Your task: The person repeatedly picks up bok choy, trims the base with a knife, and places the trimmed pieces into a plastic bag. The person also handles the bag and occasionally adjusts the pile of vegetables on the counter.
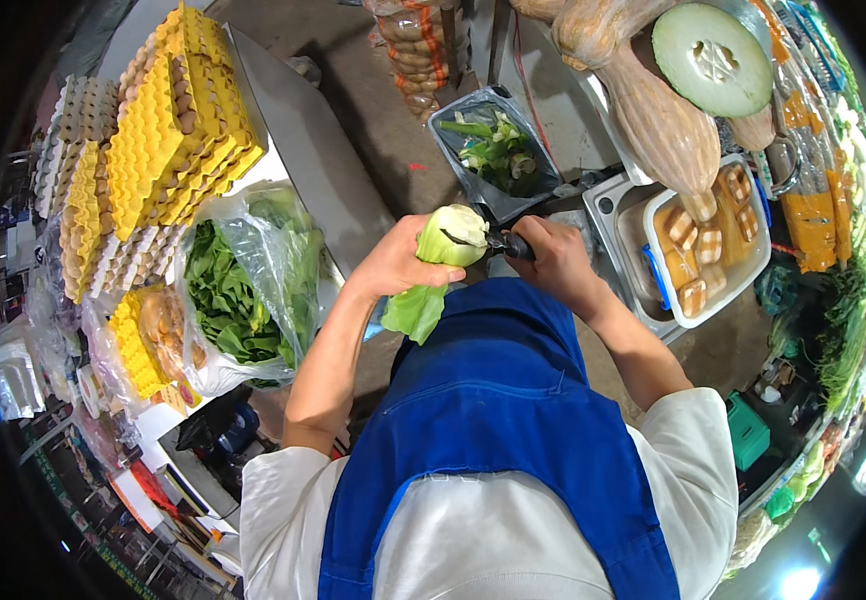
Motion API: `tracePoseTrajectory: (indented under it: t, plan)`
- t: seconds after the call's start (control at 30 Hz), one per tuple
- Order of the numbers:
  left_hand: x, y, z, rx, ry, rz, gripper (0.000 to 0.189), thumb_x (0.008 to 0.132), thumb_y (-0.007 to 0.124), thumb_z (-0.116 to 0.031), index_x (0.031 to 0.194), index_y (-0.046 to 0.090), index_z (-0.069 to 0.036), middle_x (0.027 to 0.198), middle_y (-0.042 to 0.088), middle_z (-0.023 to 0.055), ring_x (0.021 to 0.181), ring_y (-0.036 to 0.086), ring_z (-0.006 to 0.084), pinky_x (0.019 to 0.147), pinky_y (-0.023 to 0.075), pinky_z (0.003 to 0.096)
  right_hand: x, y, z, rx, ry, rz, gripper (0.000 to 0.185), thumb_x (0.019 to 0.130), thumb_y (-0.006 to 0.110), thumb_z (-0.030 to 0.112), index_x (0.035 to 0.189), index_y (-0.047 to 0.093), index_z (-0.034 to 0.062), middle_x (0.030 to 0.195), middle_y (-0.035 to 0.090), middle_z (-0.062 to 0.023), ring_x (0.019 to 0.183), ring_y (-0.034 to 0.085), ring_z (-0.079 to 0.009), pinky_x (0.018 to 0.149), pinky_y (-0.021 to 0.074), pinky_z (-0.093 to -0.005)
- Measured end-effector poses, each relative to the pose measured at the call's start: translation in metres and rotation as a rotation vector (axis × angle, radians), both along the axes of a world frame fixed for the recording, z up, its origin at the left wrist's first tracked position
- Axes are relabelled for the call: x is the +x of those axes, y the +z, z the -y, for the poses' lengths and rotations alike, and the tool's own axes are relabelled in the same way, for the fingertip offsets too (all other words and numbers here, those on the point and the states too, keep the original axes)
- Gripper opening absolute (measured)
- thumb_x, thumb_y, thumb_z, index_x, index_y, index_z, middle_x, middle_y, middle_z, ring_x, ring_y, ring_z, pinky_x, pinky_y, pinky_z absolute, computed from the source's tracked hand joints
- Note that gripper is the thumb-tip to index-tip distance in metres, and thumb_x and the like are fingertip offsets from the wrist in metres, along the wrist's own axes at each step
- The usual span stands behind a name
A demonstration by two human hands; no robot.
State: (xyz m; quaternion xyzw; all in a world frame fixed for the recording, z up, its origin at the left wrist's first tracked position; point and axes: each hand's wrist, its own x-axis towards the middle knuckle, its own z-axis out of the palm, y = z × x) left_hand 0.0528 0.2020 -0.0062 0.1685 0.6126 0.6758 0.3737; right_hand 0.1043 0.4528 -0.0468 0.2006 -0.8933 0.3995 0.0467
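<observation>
A head of pale green leafy vegetable is gripped in my left hand, its whitish cut base turned up and to the right. One broad leaf hangs below my fingers. My right hand is closed around the black handle of a small cutting tool, probably a knife. Its working end meets the vegetable's base and is mostly hidden. Just beyond both hands stands a bin lined with a dark bag, holding green leaf trimmings.
Left are stacked yellow egg trays and a plastic bag of leafy greens. On the right, a white tub holds scored brown-and-white blocks in liquid, below large squashes and a cut winter melon. Potato-like produce in a sack stands ahead.
</observation>
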Motion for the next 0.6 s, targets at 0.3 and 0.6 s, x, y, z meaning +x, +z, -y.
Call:
tracePoseTrajectory:
  t: [0.3,0.6]
  plan:
    - [-0.053,-0.007,-0.06,-0.12,0.233,-0.106,0.04,0.079,0.081,-0.013,0.112,0.061,-0.002,0.096,0.064,-0.0004,0.087,0.057,0.0087,0.079,0.0489,0.027,-0.056,-0.094,-0.071,0.407,-0.386,0.562,0.046,0.088,0.064,0.041,0.103,0.061,-0.002,0.089,0.067,-0.0258,0.085,0.068,-0.0382,0.075,0.0525,-0.0478]
    - [-0.075,-0.029,-0.112,-0.045,0.479,-0.213,0.04,0.101,0.051,-0.029,0.131,0.044,-0.004,0.121,0.055,0.0076,0.109,0.049,0.0109,0.092,0.0405,0.0262,-0.115,0.0,-0.032,-0.903,-0.196,0.501,0.051,0.08,0.08,0.024,0.119,0.059,-0.0009,0.106,0.067,-0.0062,0.094,0.062,-0.0117,0.086,0.0482,-0.0277]
